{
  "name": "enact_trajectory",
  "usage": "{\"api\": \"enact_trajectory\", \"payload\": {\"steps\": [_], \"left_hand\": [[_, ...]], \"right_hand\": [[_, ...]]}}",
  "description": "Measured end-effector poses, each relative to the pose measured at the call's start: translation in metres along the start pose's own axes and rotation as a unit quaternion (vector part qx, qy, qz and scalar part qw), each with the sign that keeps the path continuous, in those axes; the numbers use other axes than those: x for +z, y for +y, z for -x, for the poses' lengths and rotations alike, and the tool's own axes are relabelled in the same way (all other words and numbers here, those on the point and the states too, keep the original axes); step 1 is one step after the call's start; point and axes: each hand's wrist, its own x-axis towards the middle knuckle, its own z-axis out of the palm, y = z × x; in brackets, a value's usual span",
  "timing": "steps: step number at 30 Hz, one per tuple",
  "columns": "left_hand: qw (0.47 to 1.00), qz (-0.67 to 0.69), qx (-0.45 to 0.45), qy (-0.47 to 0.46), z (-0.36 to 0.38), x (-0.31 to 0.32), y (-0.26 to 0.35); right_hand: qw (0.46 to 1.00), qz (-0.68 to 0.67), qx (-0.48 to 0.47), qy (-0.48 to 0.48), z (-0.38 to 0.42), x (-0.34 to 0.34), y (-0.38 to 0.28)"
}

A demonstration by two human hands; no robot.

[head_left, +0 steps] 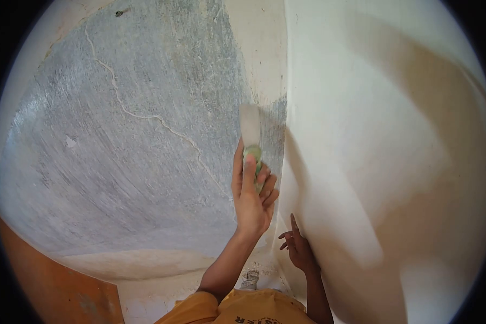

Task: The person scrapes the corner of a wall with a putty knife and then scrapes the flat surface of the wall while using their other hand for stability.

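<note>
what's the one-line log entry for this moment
left hand: grips putty knife, blade on grey wall at corner | right hand: open, fingertips on white wall

Left hand (252, 197) presses putty knife (251, 137) to grey wall (119, 162); right hand (298, 248) touches white wall (372, 135).

My feed comes through a fisheye lens, so the frame sits in a round black vignette and straight edges bow hard near the rim. Soft daylight falls across the smooth white plastered wall (372, 135), which blows out slightly at its brightest patch, with a broad tan shadow lower right. The rough grey scratched wall (124, 135) reads dimmer but sharp. Nothing looks motion-blurred; outer edges soften.
</note>
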Motion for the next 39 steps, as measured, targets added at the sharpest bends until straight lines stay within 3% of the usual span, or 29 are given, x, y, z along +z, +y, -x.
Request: {"api": "enact_trajectory", "payload": {"steps": [3,6,10,12,16,20,25,28,30,34,39], "left_hand": [[0.999,-0.029,0.011,-0.005,0.006,-0.002,0.000],[0.999,0.000,0.016,-0.040,-0.009,0.021,0.016],[1.000,-0.006,-0.004,0.026,0.003,0.002,0.005],[1.000,-0.018,0.012,0.008,0.008,0.000,0.003],[0.999,-0.025,0.006,-0.020,-0.002,0.022,0.023],[0.998,-0.041,0.024,0.033,0.007,0.003,0.008],[0.999,-0.037,0.014,-0.012,-0.003,0.022,0.024],[0.995,-0.088,0.035,0.004,-0.002,0.021,0.025],[0.984,-0.159,0.038,0.063,0.020,-0.013,-0.002],[0.967,-0.231,-0.041,0.102,0.071,-0.077,-0.054],[0.955,-0.282,-0.059,0.068,0.128,-0.107,-0.080]], "right_hand": [[0.998,0.011,0.051,-0.027,0.000,-0.004,-0.013],[0.997,0.080,-0.004,0.001,0.001,-0.003,-0.013],[0.999,-0.004,-0.036,0.021,0.002,-0.001,0.006],[0.997,-0.028,-0.071,0.033,-0.001,0.001,0.014],[0.998,-0.036,-0.050,0.021,0.002,0.001,0.012],[0.998,-0.024,-0.056,0.022,0.005,-0.001,0.016],[0.999,-0.005,-0.044,0.025,0.005,-0.001,0.009],[0.998,-0.059,-0.013,0.019,0.005,-0.001,0.002],[0.998,-0.065,-0.008,0.022,0.007,-0.008,-0.010],[0.993,-0.104,-0.037,0.034,0.008,-0.006,-0.040],[0.986,-0.125,-0.095,0.058,0.019,0.009,-0.078]]}}
